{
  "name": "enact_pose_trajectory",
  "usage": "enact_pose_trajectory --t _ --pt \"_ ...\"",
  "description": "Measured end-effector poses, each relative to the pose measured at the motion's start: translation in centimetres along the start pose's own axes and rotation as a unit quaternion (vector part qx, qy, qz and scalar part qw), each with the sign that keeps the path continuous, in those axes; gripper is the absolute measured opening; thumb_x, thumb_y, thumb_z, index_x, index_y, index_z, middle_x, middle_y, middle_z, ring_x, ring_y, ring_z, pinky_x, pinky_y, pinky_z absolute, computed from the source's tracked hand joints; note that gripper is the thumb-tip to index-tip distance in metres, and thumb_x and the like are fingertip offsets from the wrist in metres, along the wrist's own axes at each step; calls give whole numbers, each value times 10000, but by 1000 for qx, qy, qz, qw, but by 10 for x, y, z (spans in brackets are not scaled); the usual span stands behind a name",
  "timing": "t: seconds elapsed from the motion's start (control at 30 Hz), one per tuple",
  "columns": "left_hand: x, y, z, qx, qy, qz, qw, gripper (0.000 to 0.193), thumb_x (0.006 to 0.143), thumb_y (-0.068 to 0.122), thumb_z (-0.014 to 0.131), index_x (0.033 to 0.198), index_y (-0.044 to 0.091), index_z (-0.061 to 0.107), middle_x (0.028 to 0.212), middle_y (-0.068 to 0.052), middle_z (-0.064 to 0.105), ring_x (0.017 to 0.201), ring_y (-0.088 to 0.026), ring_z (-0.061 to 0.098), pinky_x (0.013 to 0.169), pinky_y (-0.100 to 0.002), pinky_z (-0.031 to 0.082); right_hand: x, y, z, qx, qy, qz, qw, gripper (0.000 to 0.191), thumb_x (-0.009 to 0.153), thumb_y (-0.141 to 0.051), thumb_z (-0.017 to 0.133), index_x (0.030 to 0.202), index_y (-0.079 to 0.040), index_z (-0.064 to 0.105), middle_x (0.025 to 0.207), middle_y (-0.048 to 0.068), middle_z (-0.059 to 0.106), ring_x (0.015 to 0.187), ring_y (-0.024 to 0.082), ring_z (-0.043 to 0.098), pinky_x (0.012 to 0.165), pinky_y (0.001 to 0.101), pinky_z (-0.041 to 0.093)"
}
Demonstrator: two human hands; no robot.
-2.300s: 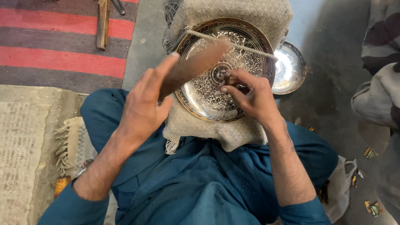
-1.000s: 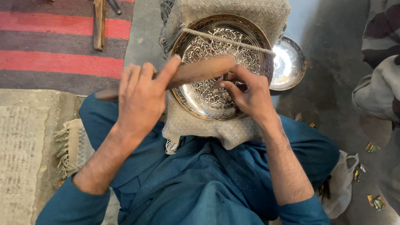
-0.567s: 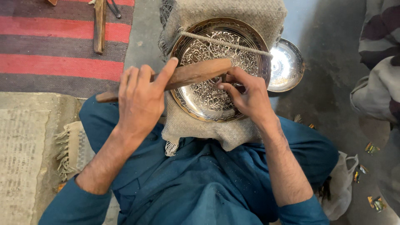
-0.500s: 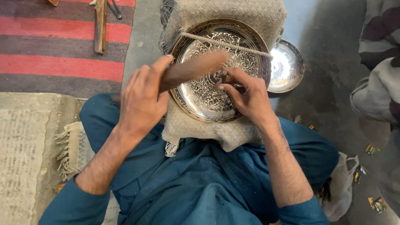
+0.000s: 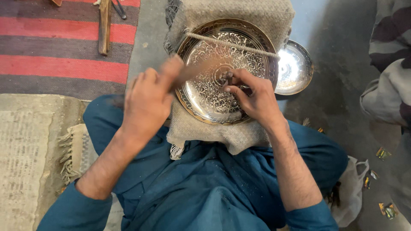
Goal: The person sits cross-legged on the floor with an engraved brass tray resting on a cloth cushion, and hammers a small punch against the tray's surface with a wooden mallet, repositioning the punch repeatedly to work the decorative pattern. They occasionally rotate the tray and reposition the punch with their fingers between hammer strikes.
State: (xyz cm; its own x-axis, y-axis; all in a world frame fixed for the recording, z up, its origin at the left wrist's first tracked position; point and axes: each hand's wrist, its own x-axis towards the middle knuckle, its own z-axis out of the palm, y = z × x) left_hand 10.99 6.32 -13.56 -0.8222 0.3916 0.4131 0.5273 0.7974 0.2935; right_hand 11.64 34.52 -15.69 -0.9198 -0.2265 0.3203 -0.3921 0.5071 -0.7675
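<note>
A round engraved metal plate (image 5: pixel 205 92) rests on a burlap-covered block (image 5: pixel 239 19), with a cord (image 5: pixel 233 44) stretched across its upper part. My left hand (image 5: pixel 147 100) grips a wooden mallet (image 5: pixel 195 70), blurred with motion, over the plate's left side. My right hand (image 5: pixel 252 96) pinches a small dark metal punch (image 5: pixel 229 78) upright on the plate near its centre. My legs in teal cloth (image 5: pixel 205 184) sit under the block.
A smaller shiny metal dish (image 5: pixel 295 68) lies on the floor right of the plate. A wooden tool (image 5: pixel 104 28) lies on the red striped rug (image 5: pixel 55 68). Another person's patterned clothing (image 5: pixel 387 85) is at the right edge. A white bag (image 5: pixel 351 196) sits by my right knee.
The mallet in my left hand has kept rising and falling over the punch, and now shows blurred and tilted up. My right hand stays on the punch.
</note>
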Motion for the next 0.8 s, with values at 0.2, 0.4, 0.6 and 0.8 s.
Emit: enact_pose_trajectory --t 0.2,0.4,0.6,0.8 --pt "-29 -8 -11 -158 -32 -77 984 634 835 2 633 1448 104 505 1198 -226 650 1082 -454 617 914 -512 505 -4 7 -4 189 39 19 981 241 1022 46 673 1252 -7 623 1131 93 712 1054 187 739 906 323 640" --pt "-106 35 2 -396 -258 -320 821 540 795 123 699 1305 60 536 915 -180 735 862 -318 693 782 -383 588 -19 30 -38 264 218 24 939 185 1149 34 642 1274 -33 524 1065 158 742 1036 221 752 840 286 587" --pt "-120 37 8 -397 -235 -335 822 510 791 238 788 1232 59 605 935 -97 753 853 -222 741 763 -336 579 -28 40 -55 329 238 46 913 170 1184 -7 632 1289 -51 507 1079 170 728 1032 241 748 913 365 645" --pt "-60 17 11 -239 41 -208 948 202 951 198 718 1067 41 666 987 -103 649 934 -260 668 851 -371 535 -25 38 -52 369 238 38 897 195 1156 -3 658 1280 -47 514 1092 165 725 1018 228 732 920 366 646"
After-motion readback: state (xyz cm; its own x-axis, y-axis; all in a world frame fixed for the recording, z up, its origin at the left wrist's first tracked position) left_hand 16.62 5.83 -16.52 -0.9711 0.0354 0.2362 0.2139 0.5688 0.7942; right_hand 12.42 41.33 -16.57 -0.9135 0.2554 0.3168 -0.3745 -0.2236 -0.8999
